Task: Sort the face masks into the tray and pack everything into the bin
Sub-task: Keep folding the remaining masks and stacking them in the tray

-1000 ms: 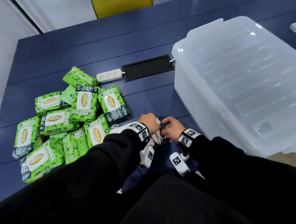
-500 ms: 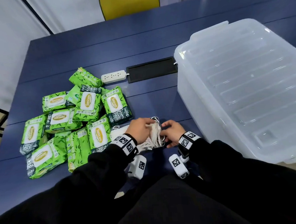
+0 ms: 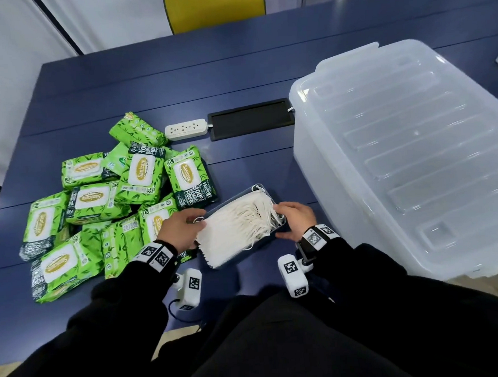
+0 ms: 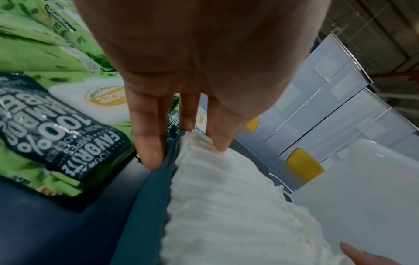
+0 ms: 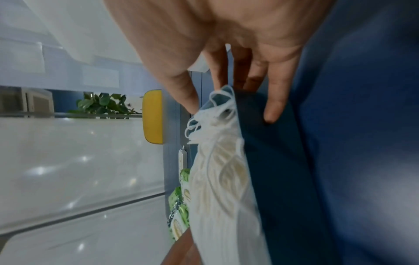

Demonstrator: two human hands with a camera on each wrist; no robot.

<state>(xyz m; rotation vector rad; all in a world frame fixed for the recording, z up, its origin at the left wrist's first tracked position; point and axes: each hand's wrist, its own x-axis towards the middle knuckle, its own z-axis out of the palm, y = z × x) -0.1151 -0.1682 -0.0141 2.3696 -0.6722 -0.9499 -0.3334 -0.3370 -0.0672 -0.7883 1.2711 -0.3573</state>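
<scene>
From the head view, in the middle of the frame, your left hand and right hand grip the ends of the tray of face masks, left of the closed bin. Only your left wrist view shows fingers on the tray's edge, with "FAVORITE" on a green pack at left. Only your right wrist view shows the ear loops bunched under your thumb.

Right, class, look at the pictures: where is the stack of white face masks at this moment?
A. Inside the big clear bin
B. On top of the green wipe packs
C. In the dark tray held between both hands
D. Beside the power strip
C: the face masks lie in the dark tray, with the left hand and right hand at its ends; the bin has its lid on.
</scene>
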